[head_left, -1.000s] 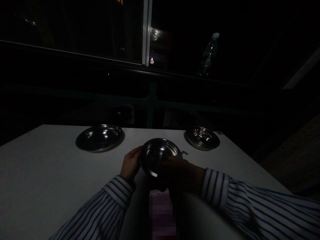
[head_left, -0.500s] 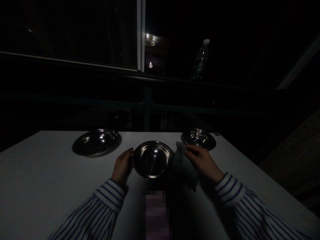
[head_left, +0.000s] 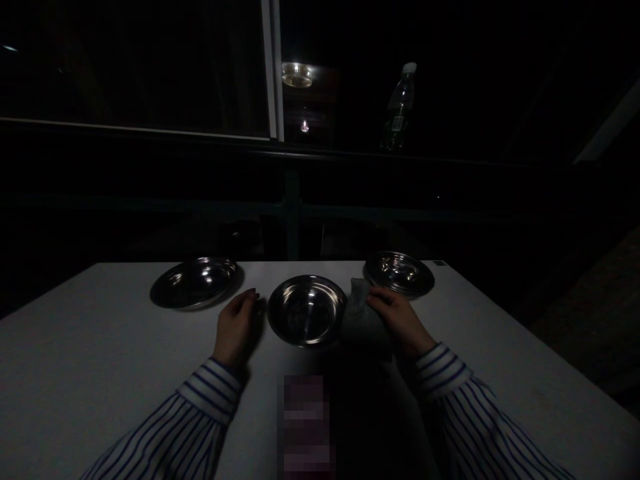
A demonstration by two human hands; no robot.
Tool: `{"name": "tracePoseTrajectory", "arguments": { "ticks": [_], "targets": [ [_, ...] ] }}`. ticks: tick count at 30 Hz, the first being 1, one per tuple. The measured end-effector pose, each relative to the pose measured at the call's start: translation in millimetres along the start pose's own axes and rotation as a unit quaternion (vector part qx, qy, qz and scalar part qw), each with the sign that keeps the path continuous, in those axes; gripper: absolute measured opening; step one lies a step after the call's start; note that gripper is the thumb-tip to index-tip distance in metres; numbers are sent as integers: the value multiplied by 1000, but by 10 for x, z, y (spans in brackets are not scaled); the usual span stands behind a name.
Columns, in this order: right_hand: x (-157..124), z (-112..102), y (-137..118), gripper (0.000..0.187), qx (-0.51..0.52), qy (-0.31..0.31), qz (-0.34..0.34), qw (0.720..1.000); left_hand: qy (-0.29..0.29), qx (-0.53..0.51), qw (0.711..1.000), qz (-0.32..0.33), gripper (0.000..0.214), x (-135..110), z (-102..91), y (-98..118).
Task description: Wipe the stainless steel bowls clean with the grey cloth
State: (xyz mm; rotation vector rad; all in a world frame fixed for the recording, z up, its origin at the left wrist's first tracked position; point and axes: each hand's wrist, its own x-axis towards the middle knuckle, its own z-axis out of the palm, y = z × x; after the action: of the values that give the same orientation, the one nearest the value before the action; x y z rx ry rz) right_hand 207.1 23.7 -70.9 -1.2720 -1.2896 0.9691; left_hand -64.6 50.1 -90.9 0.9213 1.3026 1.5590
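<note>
A shiny metal bowl sits on the white table in front of me. Just left of its rim is my left hand, loosely curled, holding nothing and apart from the bowl. To the right of the bowl, my right hand pinches a grey cloth between thumb and fingers. The cloth hangs down beside the bowl's right rim; whether it touches the rim I cannot tell. Its lower part fades into dark shadow.
A wide metal dish lies at the table's back left, and another metal dish at the back right. Beyond the white table, a plastic bottle stands by a window frame. The surroundings are very dark.
My left hand has let go of the bowl and drawn slightly left. The right hand keeps hold of the cloth, which hangs a little flatter. The view has shifted slightly.
</note>
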Motion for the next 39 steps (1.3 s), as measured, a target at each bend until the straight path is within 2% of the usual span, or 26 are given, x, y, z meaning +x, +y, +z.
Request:
{"name": "tracePoseTrajectory", "arguments": {
  "ticks": [3, 8, 10, 11, 13, 14, 16, 20, 26, 28, 32, 34, 36, 39],
  "targets": [
    [43, -26, -87, 25, -18, -45, -6, 999, 8, 55, 997, 53, 27, -108, 85, 192],
    [113, -30, -217, 21, -39, -128, -21, 991, -103, 89, 987, 82, 20, -307, 433, 456],
    [140, -32, -258, 18, -48, -153, -33, 986, -159, 92, 980, 83, 26, -355, 585, 476],
    [152, -34, -278, 18, -53, -163, -40, 984, -210, 103, 969, 79, 33, -370, 655, 468],
    [173, -42, -320, 18, -63, -178, -52, 981, -268, 106, 955, 78, 48, -384, 778, 436],
    [181, -46, -342, 18, -67, -185, -58, 979, -286, 107, 949, 77, 53, -387, 832, 420],
    [195, -54, -387, 17, -77, -193, -72, 975, -301, 111, 944, 76, 49, -387, 925, 402],
    [221, -93, -469, 17, -94, -194, -98, 972, -293, 81, 951, 63, 22, -370, 1062, 429],
    [194, -283, -586, 35, -158, -173, -115, 965, -190, 57, 980, 24, 19, -301, 1122, 466],
    [160, -339, -631, 45, -215, -202, -121, 948, -152, 48, 987, 7, 21, -279, 1118, 457],
    [115, -334, -690, 67, -362, -232, -156, 889, -103, 28, 994, -31, 24, -258, 1110, 425],
    [120, -287, -692, 64, -399, -241, -184, 865, -97, 16, 994, -52, 26, -261, 1109, 410],
    [143, -249, -679, 50, -417, -243, -215, 849, -97, 4, 993, -70, 27, -268, 1111, 395],
    [191, -265, -655, 31, -434, -209, -227, 847, -109, -2, 990, -85, 30, -275, 1119, 373]
  ]
}}
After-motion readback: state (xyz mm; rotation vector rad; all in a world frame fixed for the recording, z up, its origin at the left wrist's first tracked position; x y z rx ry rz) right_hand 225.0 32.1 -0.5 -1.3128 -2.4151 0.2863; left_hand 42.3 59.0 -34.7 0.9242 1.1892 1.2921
